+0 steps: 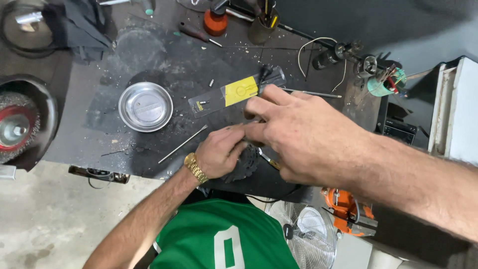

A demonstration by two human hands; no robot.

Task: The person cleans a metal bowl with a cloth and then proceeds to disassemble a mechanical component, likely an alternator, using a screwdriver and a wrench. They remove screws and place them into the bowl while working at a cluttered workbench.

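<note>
Two hands meet at the bench's [149, 65] near edge — the left hand [219, 152] pins a dark toothed disc [245, 167], the right hand [298, 134] pinches something small above it; steady pressure suits.

Views: one. Head camera, worn by the person, looking steeply down and forward over a dark table [149, 65].

Range: close. The right hand [294, 134] fills the centre and its forearm runs off the right edge; the left hand [219, 152] sits just below it.

Coverage: table in the upper and middle field, from a wire wheel [17, 124] at the left edge to a white cabinet [455, 107] at the right. Lower field: concrete floor [45, 219], green shirt [224, 239], fan [303, 234].

Shared ground: none, single view.
</note>
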